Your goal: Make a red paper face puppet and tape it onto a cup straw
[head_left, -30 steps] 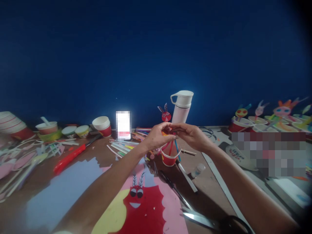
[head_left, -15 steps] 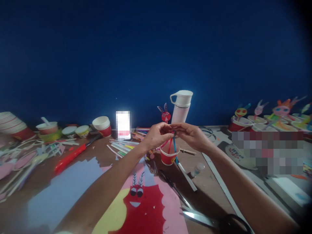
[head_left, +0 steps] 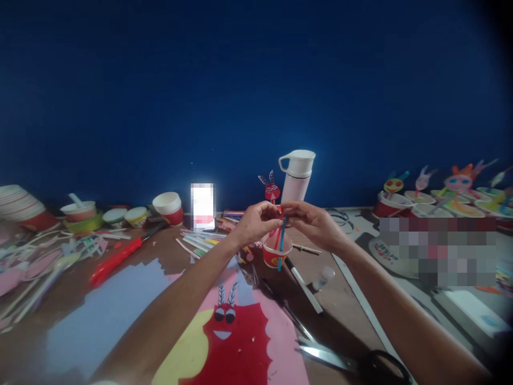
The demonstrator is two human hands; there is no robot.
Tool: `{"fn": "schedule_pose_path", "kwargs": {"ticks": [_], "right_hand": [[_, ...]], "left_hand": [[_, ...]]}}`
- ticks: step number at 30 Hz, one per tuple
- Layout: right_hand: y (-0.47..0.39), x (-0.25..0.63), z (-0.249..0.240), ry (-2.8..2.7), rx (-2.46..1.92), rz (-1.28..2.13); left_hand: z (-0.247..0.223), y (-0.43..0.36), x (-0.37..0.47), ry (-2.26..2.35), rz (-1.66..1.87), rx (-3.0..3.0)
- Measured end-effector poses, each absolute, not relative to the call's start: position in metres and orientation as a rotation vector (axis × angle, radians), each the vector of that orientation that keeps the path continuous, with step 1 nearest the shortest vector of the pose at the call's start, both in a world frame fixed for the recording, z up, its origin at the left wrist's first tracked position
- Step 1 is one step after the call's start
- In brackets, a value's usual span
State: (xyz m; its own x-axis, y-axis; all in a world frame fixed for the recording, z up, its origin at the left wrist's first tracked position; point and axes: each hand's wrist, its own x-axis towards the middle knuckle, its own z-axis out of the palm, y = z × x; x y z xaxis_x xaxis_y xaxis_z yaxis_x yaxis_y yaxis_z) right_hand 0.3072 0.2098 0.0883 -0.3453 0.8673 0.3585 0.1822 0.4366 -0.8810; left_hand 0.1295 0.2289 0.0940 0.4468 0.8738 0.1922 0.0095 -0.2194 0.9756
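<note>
My left hand (head_left: 259, 224) and my right hand (head_left: 308, 220) meet fingertip to fingertip over a red paper cup (head_left: 274, 258). The left fingers pinch around a red straw (head_left: 277, 241) that slants down into the cup. A blue straw (head_left: 282, 240) hangs from the right fingertips, its lower end in front of the cup's wall. The exact pinch points are partly hidden by the fingers. Just behind the hands stands a red paper bug head (head_left: 273, 192) with two patterned antennae.
A white bottle (head_left: 296, 182) rises behind the hands. Scissors (head_left: 332, 357), a white-barrelled marker (head_left: 306, 289) and a red bug cutout (head_left: 236, 347) lie nearer me. A red-handled knife (head_left: 116, 262), stacked cups (head_left: 167, 208) and a lit phone (head_left: 202, 206) are left; decorated cups (head_left: 393, 203) stand right.
The blue straw has swung left, its lower end now in front of the cup instead of at its right side. Both hands stay nearly in place, fingertips still together.
</note>
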Motion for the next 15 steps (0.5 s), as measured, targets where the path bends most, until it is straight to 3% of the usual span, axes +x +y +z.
{"fn": "schedule_pose_path", "kwargs": {"ticks": [15], "right_hand": [[0.207, 0.310, 0.083, -1.810, -1.078, 0.833]], "left_hand": [[0.083, 0.226, 0.130, 0.757, 0.877, 1.434]]}}
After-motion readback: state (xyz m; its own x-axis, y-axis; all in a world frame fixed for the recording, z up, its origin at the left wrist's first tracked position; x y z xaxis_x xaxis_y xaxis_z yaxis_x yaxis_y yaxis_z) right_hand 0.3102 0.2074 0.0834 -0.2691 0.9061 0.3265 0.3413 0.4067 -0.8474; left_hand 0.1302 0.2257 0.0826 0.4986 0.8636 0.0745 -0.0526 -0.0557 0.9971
